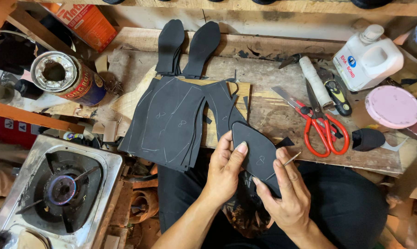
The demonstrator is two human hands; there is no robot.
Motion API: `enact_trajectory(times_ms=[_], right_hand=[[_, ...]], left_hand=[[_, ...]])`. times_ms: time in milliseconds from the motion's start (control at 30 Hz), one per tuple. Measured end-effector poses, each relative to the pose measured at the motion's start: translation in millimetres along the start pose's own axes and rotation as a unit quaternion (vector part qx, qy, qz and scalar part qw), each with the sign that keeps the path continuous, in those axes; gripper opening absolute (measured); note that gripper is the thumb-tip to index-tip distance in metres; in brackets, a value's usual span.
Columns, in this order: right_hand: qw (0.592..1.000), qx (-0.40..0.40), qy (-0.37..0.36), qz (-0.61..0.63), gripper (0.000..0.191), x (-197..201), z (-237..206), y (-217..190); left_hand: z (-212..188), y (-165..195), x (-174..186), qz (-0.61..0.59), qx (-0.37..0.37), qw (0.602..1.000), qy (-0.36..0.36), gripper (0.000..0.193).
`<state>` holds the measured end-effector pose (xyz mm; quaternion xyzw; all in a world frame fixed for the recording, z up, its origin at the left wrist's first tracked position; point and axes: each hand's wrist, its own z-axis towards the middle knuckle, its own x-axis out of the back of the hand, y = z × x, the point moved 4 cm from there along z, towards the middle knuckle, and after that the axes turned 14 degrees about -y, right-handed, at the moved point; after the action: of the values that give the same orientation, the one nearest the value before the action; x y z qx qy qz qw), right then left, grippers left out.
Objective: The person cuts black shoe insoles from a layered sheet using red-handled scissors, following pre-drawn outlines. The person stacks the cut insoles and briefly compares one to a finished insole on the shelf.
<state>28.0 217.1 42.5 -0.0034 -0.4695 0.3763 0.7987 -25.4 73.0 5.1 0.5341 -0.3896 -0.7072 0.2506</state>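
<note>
My left hand point(224, 168) grips the near left edge of a black sole-shaped pattern piece point(257, 152), thumb on top. My right hand point(287, 191) holds the same piece from the right and below, with a thin metal marking pin point(290, 160) pinched between its fingers. The piece lies over my lap at the bench's front edge. A stack of black cut sheets with chalk outlines point(169, 122) lies just left of it on the wooden bench point(273, 74). Two black insole shapes point(187, 46) rest farther back.
Red-handled scissors point(321, 127), a utility knife point(335, 94), a white glue jug point(367, 57) and a pink lid point(393, 107) sit at the right. An open glue can point(68, 78) lies at the left. A gas burner point(63, 189) is lit at lower left.
</note>
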Motion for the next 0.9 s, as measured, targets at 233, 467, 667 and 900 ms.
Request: enact_trajectory(times_ms=[233,467,667,900], right_hand=[[0.944,-0.197,-0.011,0.263,0.063,-1.1,-19.9,22.3],[0.806,-0.270,-0.158,0.503,0.045,3.0,-14.1,87.4],[0.758,-0.306,-0.318,0.479,0.042,-11.4,-13.6,81.4],[0.718,-0.388,-0.285,0.503,0.029,-35.1,-27.6,94.0]], left_hand=[[1.2,2.0,8.6,0.020,-0.001,1.000,0.010,0.039],[6.9,2.9,13.3,-0.051,0.043,0.998,-0.013,0.040],[18.3,3.6,13.2,-0.060,0.079,0.995,0.018,0.037],[32.6,-5.5,19.5,-0.042,0.138,0.988,0.051,0.031]])
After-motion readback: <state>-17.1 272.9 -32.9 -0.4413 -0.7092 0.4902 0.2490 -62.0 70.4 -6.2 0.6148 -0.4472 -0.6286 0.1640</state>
